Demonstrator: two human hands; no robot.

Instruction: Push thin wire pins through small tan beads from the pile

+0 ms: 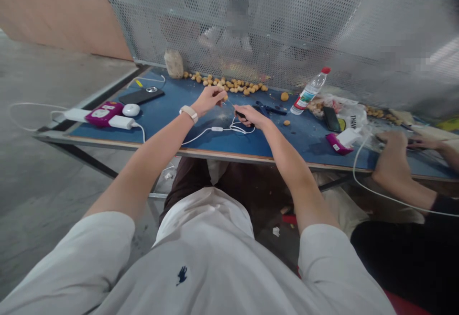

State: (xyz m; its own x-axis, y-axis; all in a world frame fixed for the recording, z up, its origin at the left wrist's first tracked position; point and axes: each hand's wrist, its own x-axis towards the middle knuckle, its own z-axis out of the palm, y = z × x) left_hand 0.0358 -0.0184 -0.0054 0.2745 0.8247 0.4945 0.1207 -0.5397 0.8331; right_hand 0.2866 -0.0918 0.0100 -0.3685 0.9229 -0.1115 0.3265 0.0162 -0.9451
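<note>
My left hand (pixel 211 101) pinches something small at the fingertips, likely a tan bead, with a thin wire or needle showing near it. My right hand (pixel 251 116) grips a small black-handled tool (pixel 240 114), and its tip nearly meets the left fingertips. Beyond both hands lies a scattered row of small tan round beads (pixel 224 83) on the blue work table (pixel 168 133). A pair of dark blue-handled pliers (pixel 270 109) rests just past my right hand. A white cable with an inline piece (pixel 217 128) loops below my hands.
A co-worker's hands (pixel 394 147) work at the right end of the table. Also on it are a plastic water bottle (pixel 310 91), a phone (pixel 141 95), a white mouse (pixel 131 110), and a magenta power bank (pixel 103 113). A perforated metal screen (pixel 287 23) stands behind.
</note>
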